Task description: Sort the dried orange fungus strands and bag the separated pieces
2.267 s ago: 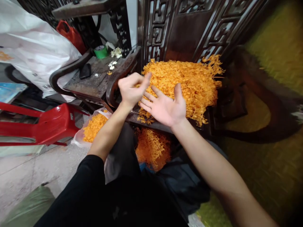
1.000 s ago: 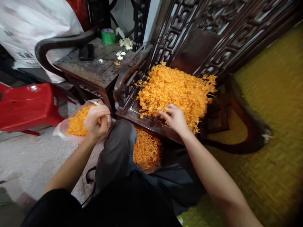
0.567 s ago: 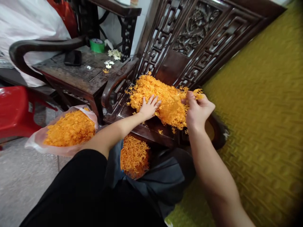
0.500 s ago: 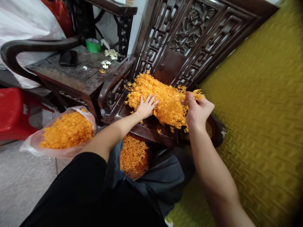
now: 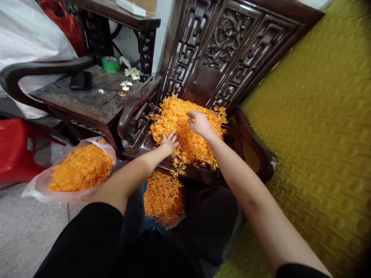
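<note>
A heap of orange plastic flower pieces (image 5: 174, 116) lies on the seat of a dark carved wooden chair (image 5: 203, 83). My left hand (image 5: 170, 142) rests against the heap's lower left side, its fingers spread and holding nothing. Over the middle of the heap is my right hand (image 5: 199, 122), its fingers curled; what they hold, if anything, is hidden. A loose orange sprig (image 5: 179, 164) hangs over the seat's front edge. Below it, between my legs, sits a pile of thin orange pieces (image 5: 162, 195).
An open pinkish bag (image 5: 37, 187) of orange pieces stands at the left, by a red stool (image 5: 13, 148). A side table (image 5: 87, 100) bears green tape (image 5: 110, 65), a black phone (image 5: 81, 80) and white flowers (image 5: 132, 72). A yellow textured surface (image 5: 313, 116) is on the right.
My right hand has moved left from the heap's right end to its middle. The sprig now hangs at the front edge. My left hand has shifted slightly left and down.
</note>
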Demonstrator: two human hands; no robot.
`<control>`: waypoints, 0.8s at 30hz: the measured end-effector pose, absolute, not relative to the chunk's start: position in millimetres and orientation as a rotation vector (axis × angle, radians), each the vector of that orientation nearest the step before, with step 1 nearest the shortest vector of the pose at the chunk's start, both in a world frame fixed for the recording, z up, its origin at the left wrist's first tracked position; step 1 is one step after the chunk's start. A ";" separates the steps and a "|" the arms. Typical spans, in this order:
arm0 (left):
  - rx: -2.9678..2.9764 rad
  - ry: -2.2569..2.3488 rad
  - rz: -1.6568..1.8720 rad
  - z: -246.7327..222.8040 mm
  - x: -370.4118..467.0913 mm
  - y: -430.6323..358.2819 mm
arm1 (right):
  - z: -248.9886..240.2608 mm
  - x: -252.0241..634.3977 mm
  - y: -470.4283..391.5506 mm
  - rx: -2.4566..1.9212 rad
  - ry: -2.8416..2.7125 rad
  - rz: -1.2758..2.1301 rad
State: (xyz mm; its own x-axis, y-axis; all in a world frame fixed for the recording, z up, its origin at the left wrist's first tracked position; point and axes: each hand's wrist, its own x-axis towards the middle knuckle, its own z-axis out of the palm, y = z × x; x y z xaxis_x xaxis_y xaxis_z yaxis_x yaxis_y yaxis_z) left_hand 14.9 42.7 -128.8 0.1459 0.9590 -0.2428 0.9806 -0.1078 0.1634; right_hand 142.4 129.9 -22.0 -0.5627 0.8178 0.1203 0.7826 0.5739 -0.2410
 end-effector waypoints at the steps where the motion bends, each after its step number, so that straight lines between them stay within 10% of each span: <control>1: 2.152 1.884 -0.083 -122.5 13.5 43.2 | -24.7 127.5 142.6 -1.368 -2.582 0.202; 11: 2.170 2.234 0.357 -88.3 10.3 73.0 | -30.2 110.4 205.4 -1.618 -2.502 0.251; 24: 1.949 2.243 0.099 -132.0 3.6 97.2 | 131.9 162.3 239.0 -1.293 -1.872 0.341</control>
